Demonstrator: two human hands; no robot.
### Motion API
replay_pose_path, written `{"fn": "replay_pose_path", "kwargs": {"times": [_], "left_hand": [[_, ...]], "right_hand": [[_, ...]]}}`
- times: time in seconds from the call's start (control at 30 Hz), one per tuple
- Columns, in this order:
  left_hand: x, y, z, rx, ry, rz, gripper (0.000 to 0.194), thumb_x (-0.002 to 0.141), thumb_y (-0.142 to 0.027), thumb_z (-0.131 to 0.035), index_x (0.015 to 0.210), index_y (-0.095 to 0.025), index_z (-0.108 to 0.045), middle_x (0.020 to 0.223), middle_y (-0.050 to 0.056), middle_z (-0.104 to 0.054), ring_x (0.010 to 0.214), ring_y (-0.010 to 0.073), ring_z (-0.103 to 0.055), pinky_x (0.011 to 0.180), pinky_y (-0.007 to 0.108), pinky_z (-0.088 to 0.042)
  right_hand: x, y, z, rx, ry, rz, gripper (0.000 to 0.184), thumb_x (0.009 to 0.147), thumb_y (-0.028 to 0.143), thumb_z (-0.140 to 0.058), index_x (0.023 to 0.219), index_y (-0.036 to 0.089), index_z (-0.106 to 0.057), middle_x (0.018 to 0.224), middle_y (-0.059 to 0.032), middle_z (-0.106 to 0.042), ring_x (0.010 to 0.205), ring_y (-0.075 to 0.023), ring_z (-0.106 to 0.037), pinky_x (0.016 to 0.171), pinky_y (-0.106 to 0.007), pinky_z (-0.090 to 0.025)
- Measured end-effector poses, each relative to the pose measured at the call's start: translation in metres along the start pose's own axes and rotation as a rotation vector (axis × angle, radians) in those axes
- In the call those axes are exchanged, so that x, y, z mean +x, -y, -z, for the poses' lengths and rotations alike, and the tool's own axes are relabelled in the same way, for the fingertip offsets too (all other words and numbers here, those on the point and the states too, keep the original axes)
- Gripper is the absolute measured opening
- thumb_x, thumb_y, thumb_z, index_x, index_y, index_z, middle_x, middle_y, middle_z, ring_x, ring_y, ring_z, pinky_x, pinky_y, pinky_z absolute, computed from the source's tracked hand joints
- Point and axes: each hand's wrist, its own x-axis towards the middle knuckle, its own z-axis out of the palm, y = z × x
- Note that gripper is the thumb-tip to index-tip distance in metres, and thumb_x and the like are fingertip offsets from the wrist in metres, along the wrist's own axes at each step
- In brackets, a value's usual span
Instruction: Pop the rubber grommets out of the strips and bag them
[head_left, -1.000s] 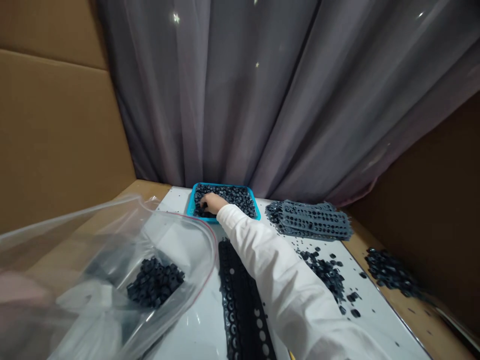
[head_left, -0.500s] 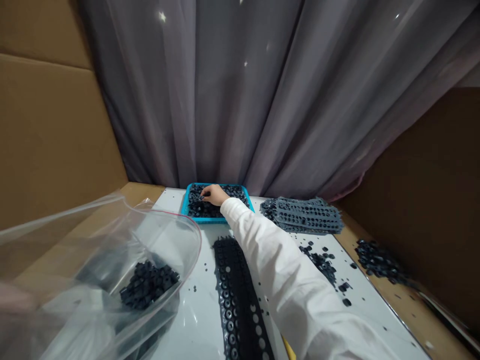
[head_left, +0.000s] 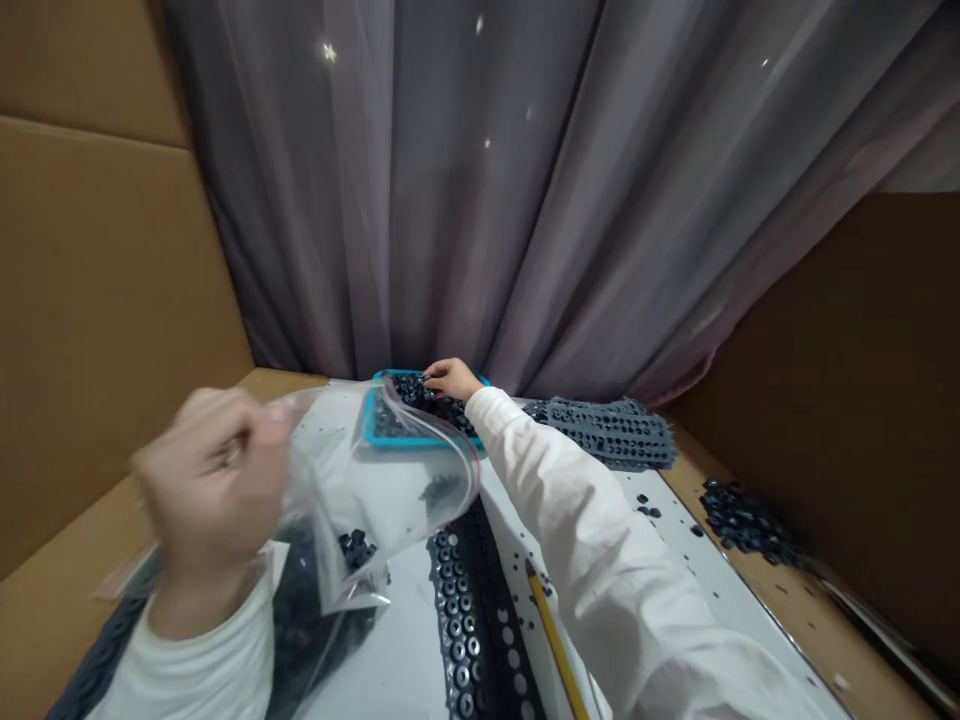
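We noted the left hand point(head_left: 210, 470) closed on a clear zip bag point(head_left: 375, 490), lower left; the right hand point(head_left: 453, 379) among dark rings point(head_left: 416, 390) in the blue tray point(head_left: 397, 441), center, its grip undetermined

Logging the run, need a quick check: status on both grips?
Left grip pinching clear zip bag, raised. Right grip at blue tray of small dark parts. Bag overlaps tray in view.

We're boxed in by a tan cardboard wall point(head_left: 97, 330) with a seam across its upper part on our left, and a shadowed dark brown panel point(head_left: 847, 400) on our right. Between them hangs a pleated grey curtain point(head_left: 420, 200) flecked with small bright glints point(head_left: 328, 52), its folds fanning down to a tan surface point(head_left: 67, 640).
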Motion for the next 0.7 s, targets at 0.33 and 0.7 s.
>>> {"fn": "replay_pose_path", "kwargs": {"times": [0.33, 0.7], "left_hand": [[-0.011, 0.012, -0.057, 0.075, 0.367, 0.033, 0.036, 0.085, -0.025, -0.050, 0.052, -0.019, -0.037, 0.053, -0.002, -0.041, 0.059, 0.0138, -0.042, 0.060, 0.027, -0.030], [-0.016, 0.004, -0.061, 0.074, 0.397, 0.005, 0.035, 0.085, -0.024, -0.050, 0.053, -0.018, -0.037, 0.054, -0.002, -0.042, 0.061, 0.0139, -0.043, 0.060, 0.027, -0.031]], "right_hand": [[-0.031, 0.021, 0.047, 0.284, -0.007, -0.137, 0.010, 0.068, 0.006, -0.069, 0.073, 0.012, -0.063, 0.059, 0.0030, -0.060, 0.054, -0.0070, -0.058, 0.055, -0.022, -0.056], [-0.097, 0.090, 0.084, 0.494, 0.212, -0.140, 0.010, 0.079, 0.005, -0.059, 0.080, 0.015, -0.063, 0.069, 0.0021, -0.064, 0.064, -0.0076, -0.062, 0.065, -0.025, -0.057]]}}
